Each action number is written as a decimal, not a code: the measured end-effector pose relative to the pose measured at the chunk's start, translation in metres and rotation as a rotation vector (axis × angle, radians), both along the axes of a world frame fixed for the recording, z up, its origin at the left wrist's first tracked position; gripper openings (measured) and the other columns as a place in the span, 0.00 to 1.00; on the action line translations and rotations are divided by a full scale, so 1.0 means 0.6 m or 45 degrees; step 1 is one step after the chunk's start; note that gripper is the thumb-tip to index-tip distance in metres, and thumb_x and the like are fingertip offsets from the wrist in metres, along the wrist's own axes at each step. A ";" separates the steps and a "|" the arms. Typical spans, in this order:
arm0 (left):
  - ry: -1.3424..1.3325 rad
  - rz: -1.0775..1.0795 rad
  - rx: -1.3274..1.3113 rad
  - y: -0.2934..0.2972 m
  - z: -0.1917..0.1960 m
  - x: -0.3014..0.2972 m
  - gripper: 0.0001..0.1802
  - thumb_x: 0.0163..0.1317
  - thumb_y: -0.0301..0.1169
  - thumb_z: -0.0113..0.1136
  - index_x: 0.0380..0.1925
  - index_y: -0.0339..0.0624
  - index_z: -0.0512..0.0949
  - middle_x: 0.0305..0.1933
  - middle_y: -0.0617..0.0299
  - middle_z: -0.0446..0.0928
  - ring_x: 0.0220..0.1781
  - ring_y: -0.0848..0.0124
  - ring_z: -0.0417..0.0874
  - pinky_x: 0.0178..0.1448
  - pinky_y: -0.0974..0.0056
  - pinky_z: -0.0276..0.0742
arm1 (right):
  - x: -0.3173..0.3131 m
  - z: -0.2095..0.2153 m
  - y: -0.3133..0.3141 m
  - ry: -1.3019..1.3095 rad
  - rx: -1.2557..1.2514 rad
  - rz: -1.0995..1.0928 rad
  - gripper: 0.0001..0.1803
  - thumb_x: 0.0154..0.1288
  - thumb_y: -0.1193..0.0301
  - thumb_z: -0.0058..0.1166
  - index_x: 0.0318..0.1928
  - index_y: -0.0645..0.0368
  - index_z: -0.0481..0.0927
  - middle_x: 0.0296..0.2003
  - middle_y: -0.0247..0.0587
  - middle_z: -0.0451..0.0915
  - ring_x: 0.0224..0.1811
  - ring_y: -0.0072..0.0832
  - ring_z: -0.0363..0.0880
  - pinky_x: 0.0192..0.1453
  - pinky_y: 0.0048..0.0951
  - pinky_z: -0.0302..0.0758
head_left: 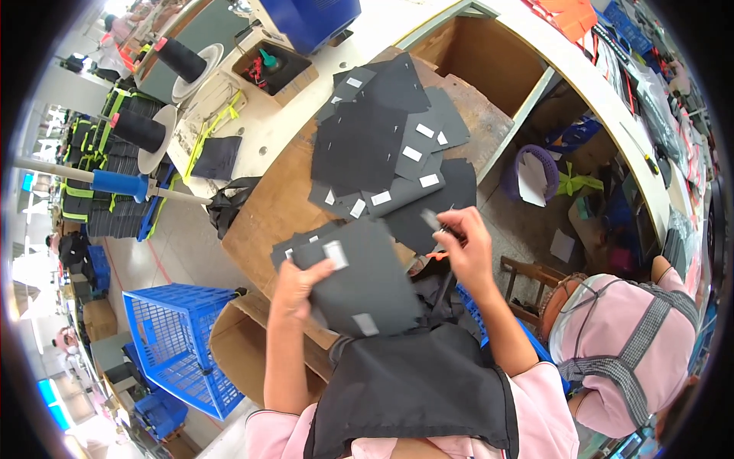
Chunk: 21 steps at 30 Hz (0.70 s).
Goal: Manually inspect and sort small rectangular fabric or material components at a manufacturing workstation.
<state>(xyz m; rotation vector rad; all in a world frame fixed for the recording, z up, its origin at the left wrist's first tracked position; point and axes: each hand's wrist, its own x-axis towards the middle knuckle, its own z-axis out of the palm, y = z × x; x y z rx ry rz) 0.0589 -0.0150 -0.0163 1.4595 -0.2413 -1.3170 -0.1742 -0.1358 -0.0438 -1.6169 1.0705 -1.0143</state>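
My left hand [294, 289] grips a dark grey fabric panel [367, 268] by its left edge, thumb on top beside a white label. A second pale label shows near the panel's lower edge. To the right of it, my right hand [468, 241] is closed around a small dark tool [430, 220] that looks like thread snips; its tip is blurred by motion. An orange strip hangs below those fingers. Just beyond both hands, a loose pile of similar dark panels [359, 145] with white labels lies spread on the worn wooden board [264, 195].
A blue plastic crate [180, 294] and an open cardboard box [237, 336] stand at my left. Thread cones [138, 131] and a sewing machine's blue part [310, 23] are at the far left. A purple basket [511, 180] and a seated person in pink [612, 329] are at my right.
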 end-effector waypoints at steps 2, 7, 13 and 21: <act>-0.085 0.063 0.115 0.038 -0.042 0.062 0.25 0.44 0.27 0.71 0.44 0.34 0.74 0.40 0.56 0.79 0.40 0.68 0.81 0.47 0.64 0.77 | -0.013 -0.064 -0.036 0.220 0.000 -0.002 0.13 0.50 0.75 0.62 0.38 0.61 0.77 0.27 0.32 0.69 0.26 0.19 0.69 0.24 0.23 0.69; -1.378 -0.082 0.930 0.075 -0.163 0.079 0.54 0.42 0.33 0.71 0.67 0.45 0.48 0.70 0.41 0.43 0.72 0.49 0.45 0.71 0.49 0.46 | 0.068 -0.188 -0.110 0.084 0.531 -0.011 0.20 0.52 0.63 0.63 0.41 0.64 0.77 0.24 0.34 0.73 0.27 0.22 0.71 0.34 0.27 0.71; -1.842 -0.129 0.083 -0.004 -0.127 0.012 0.49 0.41 0.26 0.70 0.65 0.40 0.54 0.69 0.43 0.49 0.71 0.49 0.49 0.72 0.51 0.46 | 0.187 -0.208 -0.178 0.296 0.723 -0.107 0.16 0.51 0.64 0.63 0.27 0.65 0.75 0.20 0.39 0.75 0.25 0.25 0.73 0.34 0.28 0.70; -1.918 -0.475 -0.657 -0.128 -0.026 -0.059 0.34 0.46 0.23 0.61 0.58 0.39 0.66 0.59 0.50 0.69 0.64 0.58 0.67 0.67 0.52 0.57 | 0.118 0.006 -0.041 -0.485 0.837 0.352 0.10 0.56 0.74 0.59 0.25 0.61 0.70 0.24 0.26 0.66 0.23 0.12 0.65 0.25 0.14 0.64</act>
